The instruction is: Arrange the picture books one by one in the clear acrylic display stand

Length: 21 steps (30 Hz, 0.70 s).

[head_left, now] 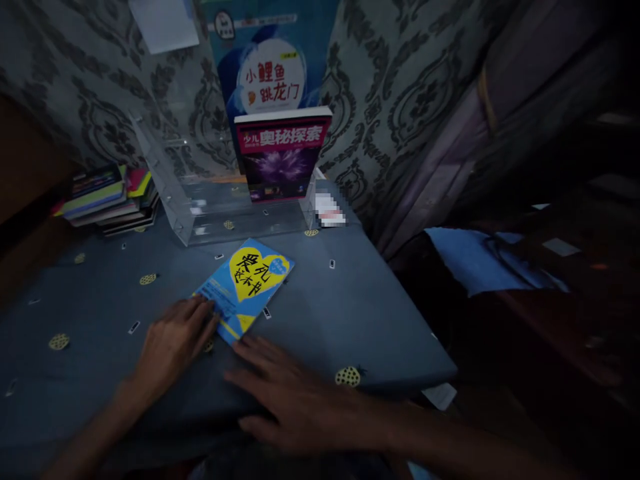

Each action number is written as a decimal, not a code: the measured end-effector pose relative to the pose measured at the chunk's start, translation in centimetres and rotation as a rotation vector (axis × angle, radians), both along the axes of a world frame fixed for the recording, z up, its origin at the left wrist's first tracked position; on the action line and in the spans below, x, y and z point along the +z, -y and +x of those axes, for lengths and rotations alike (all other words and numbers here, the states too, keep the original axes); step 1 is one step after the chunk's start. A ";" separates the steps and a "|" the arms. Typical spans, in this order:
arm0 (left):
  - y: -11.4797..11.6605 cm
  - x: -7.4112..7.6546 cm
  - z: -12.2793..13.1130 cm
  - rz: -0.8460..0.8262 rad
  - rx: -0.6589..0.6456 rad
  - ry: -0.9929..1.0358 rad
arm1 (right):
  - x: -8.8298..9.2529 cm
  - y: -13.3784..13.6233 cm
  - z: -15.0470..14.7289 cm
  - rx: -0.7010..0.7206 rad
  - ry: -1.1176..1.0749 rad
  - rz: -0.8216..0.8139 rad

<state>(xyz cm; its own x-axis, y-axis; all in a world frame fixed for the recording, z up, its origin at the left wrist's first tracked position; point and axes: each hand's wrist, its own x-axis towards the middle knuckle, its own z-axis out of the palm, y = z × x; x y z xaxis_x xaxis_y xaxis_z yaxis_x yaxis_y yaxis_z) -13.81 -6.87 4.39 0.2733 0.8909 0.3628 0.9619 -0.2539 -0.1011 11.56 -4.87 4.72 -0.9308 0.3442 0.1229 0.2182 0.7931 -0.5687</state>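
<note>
A thin blue book (pixel 256 277) with a yellow heart on its cover lies at an angle on the table, whose cloth (pixel 350 320) is blue-grey. My left hand (pixel 175 333) rests at the book's lower left edge, fingers bent and touching it; whether they grip it is hard to tell. Just below the book's bottom corner is my right hand (pixel 285 393), its fingers spread over the cloth and nothing in it. Behind the book, a clear acrylic stand (pixel 173 187) holds a dark red and purple book (pixel 283 157) upright near its right end.
Stacked books (pixel 115 200) sit at the back left. A tall blue poster or book (pixel 275 53) stands against the patterned wall. Right of the stand lies a blurred white item (pixel 329 208). Past the table's right edge are a curtain (pixel 440 153) and a blue cloth or sheet (pixel 485 260).
</note>
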 end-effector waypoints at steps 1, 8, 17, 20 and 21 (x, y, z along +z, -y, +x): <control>-0.9 0.3 0.2 -0.031 0.027 -0.013 | 0.1 -0.6 -0.6 0.074 -0.019 -0.013; -5.5 0.1 4.7 -0.140 -0.041 0.036 | 0.3 -7.6 -1.3 0.125 -0.276 -0.445; -7.4 -0.8 7.8 -0.118 -0.012 -0.135 | -2.6 -15.6 1.5 -0.683 -0.671 -0.361; -7.6 -1.3 7.7 -0.051 -0.044 -0.147 | -3.1 -15.4 1.4 -0.639 -0.642 -0.343; -7.6 -1.4 7.6 -0.041 -0.052 -0.149 | -3.2 -15.3 1.3 -0.629 -0.634 -0.343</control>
<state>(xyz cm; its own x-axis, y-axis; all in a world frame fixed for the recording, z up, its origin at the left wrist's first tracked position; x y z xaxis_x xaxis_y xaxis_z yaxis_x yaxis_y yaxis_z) -6.20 0.70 2.98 0.3678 0.8872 0.2787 0.9224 -0.3101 -0.2300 12.89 10.42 1.56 -0.3583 0.8695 0.3399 0.1194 0.4038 -0.9070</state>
